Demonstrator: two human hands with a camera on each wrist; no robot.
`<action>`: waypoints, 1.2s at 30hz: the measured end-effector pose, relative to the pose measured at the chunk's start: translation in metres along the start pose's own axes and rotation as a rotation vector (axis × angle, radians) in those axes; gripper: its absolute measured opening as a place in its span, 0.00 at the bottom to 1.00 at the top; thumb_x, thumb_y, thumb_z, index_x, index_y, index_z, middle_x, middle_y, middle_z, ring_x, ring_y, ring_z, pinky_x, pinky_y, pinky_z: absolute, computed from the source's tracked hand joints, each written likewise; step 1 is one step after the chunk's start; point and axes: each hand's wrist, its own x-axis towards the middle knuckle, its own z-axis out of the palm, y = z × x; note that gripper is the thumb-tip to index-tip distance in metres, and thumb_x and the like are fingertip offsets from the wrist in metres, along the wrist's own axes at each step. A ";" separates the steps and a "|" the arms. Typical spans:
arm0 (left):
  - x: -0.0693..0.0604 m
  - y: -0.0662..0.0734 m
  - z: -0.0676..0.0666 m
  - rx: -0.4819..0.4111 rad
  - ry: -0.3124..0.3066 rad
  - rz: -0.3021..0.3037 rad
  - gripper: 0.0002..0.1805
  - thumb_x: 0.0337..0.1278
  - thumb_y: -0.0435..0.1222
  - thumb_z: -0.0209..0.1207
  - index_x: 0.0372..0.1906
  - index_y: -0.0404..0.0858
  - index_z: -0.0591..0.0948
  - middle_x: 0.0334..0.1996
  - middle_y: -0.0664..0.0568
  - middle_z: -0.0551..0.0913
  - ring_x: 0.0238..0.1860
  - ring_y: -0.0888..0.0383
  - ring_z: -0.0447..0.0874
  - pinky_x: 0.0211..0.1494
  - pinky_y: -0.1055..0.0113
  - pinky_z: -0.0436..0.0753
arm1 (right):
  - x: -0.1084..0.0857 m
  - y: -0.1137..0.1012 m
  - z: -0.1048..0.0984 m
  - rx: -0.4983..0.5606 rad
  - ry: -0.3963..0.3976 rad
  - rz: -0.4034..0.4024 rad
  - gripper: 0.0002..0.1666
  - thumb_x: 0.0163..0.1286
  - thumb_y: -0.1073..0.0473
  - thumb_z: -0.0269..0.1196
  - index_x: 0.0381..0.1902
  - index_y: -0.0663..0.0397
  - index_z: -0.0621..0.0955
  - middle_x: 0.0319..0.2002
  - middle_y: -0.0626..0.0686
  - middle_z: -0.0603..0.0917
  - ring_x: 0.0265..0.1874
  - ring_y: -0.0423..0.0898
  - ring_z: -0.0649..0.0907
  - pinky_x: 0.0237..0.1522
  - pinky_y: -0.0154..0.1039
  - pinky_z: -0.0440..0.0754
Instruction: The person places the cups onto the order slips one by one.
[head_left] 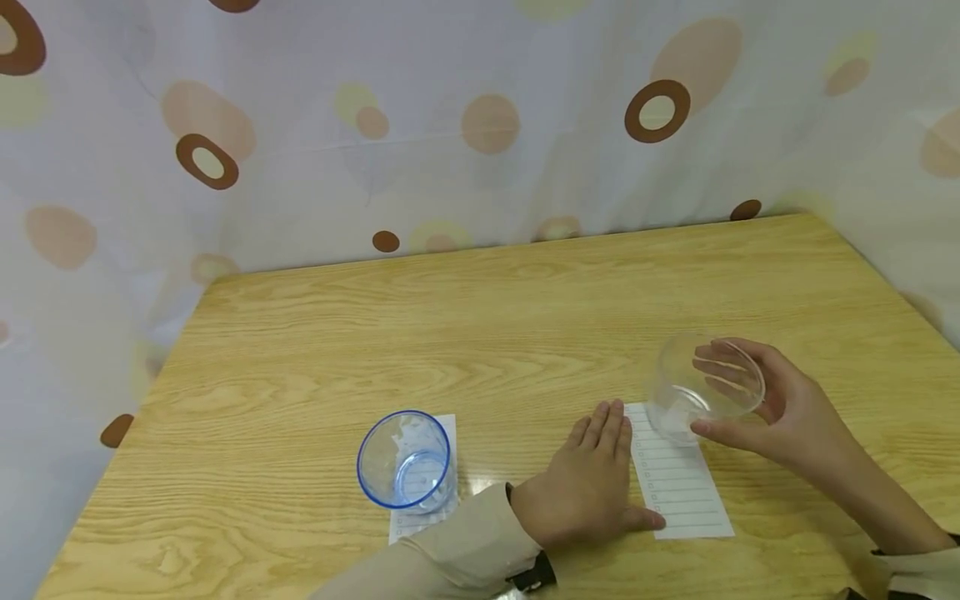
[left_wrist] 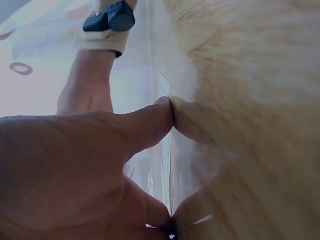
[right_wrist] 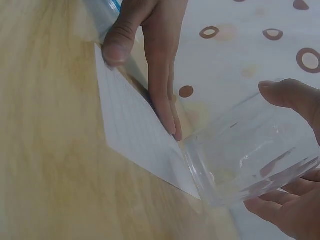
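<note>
A clear cup leans in my right hand, its fingers and thumb round the sides near the rim. In the right wrist view the cup is tilted, its base at the far end of a lined white paper slip; whether it touches cannot be told. My left hand lies flat beside the slip, fingers straight, fingertips at its top left edge and thumb on its lower left corner. In the left wrist view, the thumb presses down at the paper's edge.
A blue-rimmed clear cup stands upright on a second lined slip, left of my left sleeve. Both slips lie on a wood-grain table. A spotted curtain hangs behind the table's far edge.
</note>
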 end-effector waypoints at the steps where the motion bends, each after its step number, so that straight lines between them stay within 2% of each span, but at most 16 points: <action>1: 0.000 0.000 0.000 -0.001 0.000 0.003 0.55 0.56 0.73 0.35 0.77 0.40 0.42 0.77 0.48 0.34 0.76 0.54 0.29 0.75 0.63 0.44 | -0.003 0.000 0.001 0.014 -0.007 -0.020 0.49 0.47 0.83 0.69 0.67 0.63 0.64 0.60 0.49 0.76 0.58 0.34 0.76 0.56 0.20 0.69; 5: 0.000 -0.001 0.001 -0.005 -0.002 0.007 0.55 0.56 0.73 0.35 0.77 0.41 0.41 0.77 0.48 0.33 0.76 0.53 0.27 0.76 0.63 0.43 | -0.013 0.000 0.005 0.087 -0.046 -0.087 0.50 0.43 0.86 0.69 0.66 0.68 0.63 0.61 0.54 0.76 0.60 0.37 0.74 0.57 0.21 0.69; 8: 0.001 -0.001 0.001 -0.011 -0.003 0.003 0.55 0.55 0.73 0.35 0.77 0.41 0.40 0.77 0.49 0.32 0.76 0.54 0.26 0.76 0.63 0.42 | -0.019 -0.002 0.007 0.100 -0.083 -0.113 0.52 0.42 0.86 0.69 0.67 0.69 0.62 0.62 0.54 0.75 0.61 0.37 0.74 0.57 0.22 0.69; 16: 0.001 -0.002 0.001 -0.022 0.003 0.007 0.56 0.55 0.73 0.36 0.77 0.41 0.41 0.77 0.49 0.32 0.76 0.54 0.27 0.75 0.64 0.42 | -0.031 -0.003 0.011 -0.014 -0.101 -0.056 0.56 0.41 0.81 0.73 0.69 0.63 0.62 0.62 0.52 0.73 0.57 0.35 0.76 0.53 0.22 0.73; 25: -0.001 -0.002 0.001 0.012 0.005 0.007 0.55 0.55 0.74 0.34 0.77 0.42 0.41 0.77 0.49 0.33 0.76 0.54 0.28 0.75 0.64 0.43 | -0.037 -0.004 0.014 -0.069 -0.114 -0.069 0.58 0.40 0.78 0.76 0.69 0.61 0.62 0.62 0.51 0.71 0.57 0.35 0.75 0.53 0.22 0.72; 29: -0.001 -0.002 0.001 0.013 0.002 0.011 0.55 0.55 0.73 0.33 0.77 0.41 0.41 0.77 0.48 0.33 0.76 0.54 0.28 0.76 0.64 0.43 | -0.038 -0.001 0.014 -0.062 -0.113 -0.094 0.60 0.38 0.80 0.75 0.70 0.63 0.61 0.63 0.49 0.71 0.57 0.34 0.74 0.53 0.21 0.72; 36: -0.001 -0.001 0.002 0.022 0.018 0.011 0.55 0.56 0.73 0.34 0.77 0.40 0.41 0.77 0.48 0.34 0.76 0.54 0.29 0.75 0.65 0.43 | -0.040 0.004 0.013 0.032 -0.141 -0.111 0.60 0.39 0.84 0.72 0.71 0.67 0.59 0.64 0.52 0.70 0.58 0.36 0.74 0.53 0.23 0.73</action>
